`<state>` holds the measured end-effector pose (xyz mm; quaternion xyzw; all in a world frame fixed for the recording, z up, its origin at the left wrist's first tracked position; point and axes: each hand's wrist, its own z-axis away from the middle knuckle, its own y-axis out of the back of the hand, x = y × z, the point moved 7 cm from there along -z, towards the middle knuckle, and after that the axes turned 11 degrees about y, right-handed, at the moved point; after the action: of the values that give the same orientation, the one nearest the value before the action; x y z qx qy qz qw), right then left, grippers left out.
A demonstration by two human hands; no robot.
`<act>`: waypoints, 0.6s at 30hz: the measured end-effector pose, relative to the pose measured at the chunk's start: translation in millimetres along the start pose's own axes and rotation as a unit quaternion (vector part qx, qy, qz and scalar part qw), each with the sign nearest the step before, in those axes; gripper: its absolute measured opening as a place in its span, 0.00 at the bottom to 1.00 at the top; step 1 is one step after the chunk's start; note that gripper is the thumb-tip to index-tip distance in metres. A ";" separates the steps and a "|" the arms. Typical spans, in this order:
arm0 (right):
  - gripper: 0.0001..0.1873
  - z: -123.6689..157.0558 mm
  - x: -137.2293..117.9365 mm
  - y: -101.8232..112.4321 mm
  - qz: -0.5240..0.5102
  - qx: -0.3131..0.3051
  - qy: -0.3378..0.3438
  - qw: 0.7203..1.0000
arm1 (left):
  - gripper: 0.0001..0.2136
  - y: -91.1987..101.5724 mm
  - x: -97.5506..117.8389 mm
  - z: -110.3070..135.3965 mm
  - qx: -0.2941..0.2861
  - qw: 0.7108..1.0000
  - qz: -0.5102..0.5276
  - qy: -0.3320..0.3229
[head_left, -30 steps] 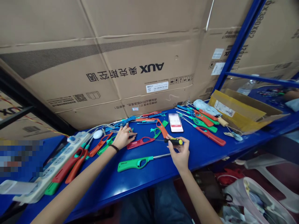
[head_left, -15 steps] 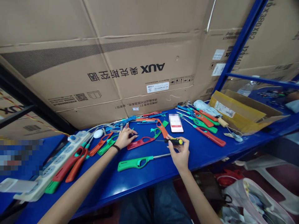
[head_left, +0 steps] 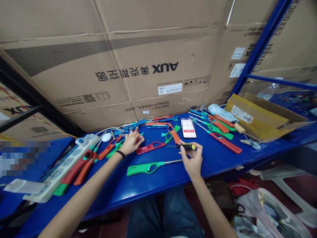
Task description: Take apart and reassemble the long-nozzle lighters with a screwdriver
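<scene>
My right hand (head_left: 193, 160) is closed around the black and yellow handle of a screwdriver (head_left: 189, 146), its thin shaft pointing left. Just beyond the shaft's tip lies an empty red lighter casing half (head_left: 151, 147). My left hand (head_left: 131, 142) is over small parts left of that casing, fingers bent together; what they hold, if anything, is hidden. A green gas lighter (head_left: 142, 168) with a metal tube lies in front, between my hands. Orange (head_left: 174, 133) and green (head_left: 170, 135) casing pieces lie behind the screwdriver. Beside my left hand are an orange casing (head_left: 109, 148) and a green casing (head_left: 114, 151).
A white power strip (head_left: 65, 168) runs along the left, with red (head_left: 76, 168) and orange (head_left: 85, 168) lighters against it. A phone (head_left: 189, 128) lies behind my right hand. Several lighters, including a red one (head_left: 226, 143), and a yellow-taped carton (head_left: 260, 114) stand right. Cardboard (head_left: 138, 53) walls the back.
My left hand has drawn slightly left, its fingers curling more, away from a tiny piece that stays on the table. My right hand keeps the screwdriver. The view has shifted a little.
</scene>
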<state>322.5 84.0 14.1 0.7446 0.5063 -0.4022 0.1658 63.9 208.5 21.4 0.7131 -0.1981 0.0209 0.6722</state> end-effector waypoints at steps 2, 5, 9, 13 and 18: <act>0.18 0.0 0.6 0.1 0.002 0.002 -0.001 1.000 | 0.08 -0.9 1.6 0.3 -0.002 1.000 -0.001 0.002; 0.18 0.2 1.0 0.4 0.006 0.004 -0.002 1.000 | 0.09 -5.7 5.5 -4.3 0.002 1.000 0.003 0.010; 0.18 0.2 0.0 0.3 0.012 -0.006 0.000 1.000 | 0.07 -11.3 10.0 -12.7 0.002 1.000 0.013 0.018; 0.18 0.2 -0.6 0.7 0.018 -0.010 -0.002 1.000 | 0.05 -11.6 8.7 -16.1 0.000 0.999 0.039 0.019; 0.19 0.5 1.2 0.7 0.013 -0.006 -0.010 1.000 | 0.07 -9.0 -7.4 -6.3 0.007 0.993 0.111 0.038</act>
<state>323.1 84.2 12.8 0.7463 0.4969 -0.4045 0.1804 61.4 216.6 11.2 0.6900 -0.2505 0.1236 0.6677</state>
